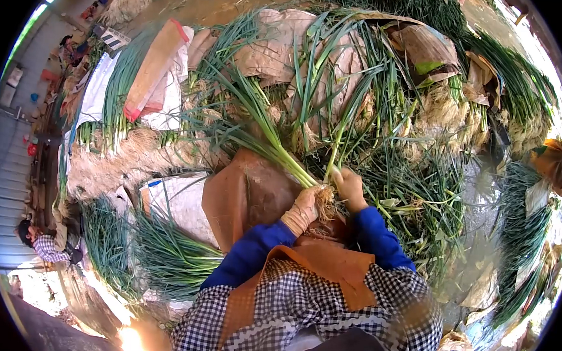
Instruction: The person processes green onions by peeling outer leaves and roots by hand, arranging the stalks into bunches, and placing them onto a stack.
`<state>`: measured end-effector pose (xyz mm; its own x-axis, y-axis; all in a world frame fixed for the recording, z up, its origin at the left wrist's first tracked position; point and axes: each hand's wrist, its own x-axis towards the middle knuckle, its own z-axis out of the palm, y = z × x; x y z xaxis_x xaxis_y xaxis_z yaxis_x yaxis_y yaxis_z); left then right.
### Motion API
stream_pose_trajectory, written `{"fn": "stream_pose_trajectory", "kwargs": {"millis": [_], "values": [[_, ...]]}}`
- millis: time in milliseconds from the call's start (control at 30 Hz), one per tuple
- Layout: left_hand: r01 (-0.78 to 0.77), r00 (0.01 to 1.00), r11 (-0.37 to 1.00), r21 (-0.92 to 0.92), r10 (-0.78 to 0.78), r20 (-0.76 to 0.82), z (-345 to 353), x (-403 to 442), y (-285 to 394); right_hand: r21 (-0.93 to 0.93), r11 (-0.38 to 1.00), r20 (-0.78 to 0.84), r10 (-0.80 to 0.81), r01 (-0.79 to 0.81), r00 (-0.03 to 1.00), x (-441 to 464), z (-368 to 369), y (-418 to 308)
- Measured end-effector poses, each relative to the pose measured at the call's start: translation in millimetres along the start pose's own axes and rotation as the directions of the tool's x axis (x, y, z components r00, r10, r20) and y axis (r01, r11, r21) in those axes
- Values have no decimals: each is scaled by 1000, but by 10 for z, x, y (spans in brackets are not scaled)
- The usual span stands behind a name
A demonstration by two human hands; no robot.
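Note:
My left hand [303,208] is closed around the lower stems of a small bunch of green onions [271,135]. Their leaves fan out up and to the left, and pale stringy roots [325,203] hang at the lower end beside my palm. Just to the right, my right hand [350,187] is closed on the base of a separate green onion stalk [337,139], its leaves pointing upward. The two hands are close together above a brown sheet [248,193] over my lap.
A heap of loose green onion leaves [413,201] lies to my right. Rooted bundles [443,114] and brown sacking [272,45] stretch across the front. More green onions [175,252] lie at lower left beside a white sack [181,202]. A person [49,239] is at far left.

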<state>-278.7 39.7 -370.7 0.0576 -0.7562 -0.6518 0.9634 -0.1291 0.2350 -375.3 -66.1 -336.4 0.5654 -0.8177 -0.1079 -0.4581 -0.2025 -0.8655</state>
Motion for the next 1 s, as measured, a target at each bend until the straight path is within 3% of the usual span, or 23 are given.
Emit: {"fn": "stream_pose_trajectory", "kwargs": {"millis": [67,133,200,233,267,300,333,367,400,433,467,500,533,600,633,667,700,733,800,867,900,967,1000], "values": [[-43,998,998,-42,42,-45,66,-25,16,398,898,310,58,-185,949,-333,-259,155],[-71,996,996,-50,69,-53,28,29,24,492,804,371,155,-335,916,-609,-860,34],[-83,995,996,35,81,50,62,-22,73,173,899,372,318,-402,872,-634,-1292,356],[-71,997,997,23,70,35,85,-32,85,-462,864,336,378,-199,863,-601,-1361,673],[-54,993,998,22,51,102,73,-39,87,-898,435,270,412,73,870,-576,-1359,663],[-58,985,997,57,48,163,69,-46,86,-884,457,340,478,101,810,-490,-1375,647],[-73,973,993,89,52,225,67,-16,106,-646,758,202,277,-85,940,-332,-1148,714],[-106,983,983,151,80,165,78,-38,94,-227,970,106,109,-82,988,-156,-919,666],[-108,963,981,160,64,261,50,-37,88,-58,998,34,-10,12,999,50,-672,537],[-83,980,981,172,49,193,111,-88,82,89,993,-47,-74,78,996,313,-346,580],[-63,991,981,182,41,125,168,-146,63,151,985,133,63,-83,989,450,-293,263],[-52,982,987,153,22,190,41,-89,65,-30,999,165,42,-37,985,687,-100,436],[-91,995,966,242,77,69,106,-147,84,-88,995,96,-27,35,995,713,-50,303],[-103,991,969,225,82,103,158,-270,131,-177,954,-157,-269,241,950,678,-169,68],[-101,992,972,213,81,101,131,-266,103,256,962,-151,-58,95,987,677,-329,-25],[-142,986,967,211,120,114,101,-230,96,561,828,-119,89,-7,989,566,-656,-385],[-179,980,961,210,156,124,51,-200,76,529,832,-335,19,171,942,521,-865,-417],[-173,981,963,207,150,123,-23,-160,67,711,649,-438,107,271,892,539,-1030,-336],[-155,980,942,297,108,169,-148,-91,89,709,622,-609,302,332,734,460,-1267,-208],[-76,957,985,157,28,288,-37,-227,139,490,860,-552,178,143,815,585,-1262,828],[23,911,999,28,-32,412,68,-333,189,205,964,-439,-65,171,896,628,-997,1435],[56,817,994,-89,6,577,371,-595,419,44,997,-79,-56,60,995,601,-673,1432],[58,726,990,-129,46,686,519,-776,584,135,976,120,154,-169,981,482,-456,1069]]}}
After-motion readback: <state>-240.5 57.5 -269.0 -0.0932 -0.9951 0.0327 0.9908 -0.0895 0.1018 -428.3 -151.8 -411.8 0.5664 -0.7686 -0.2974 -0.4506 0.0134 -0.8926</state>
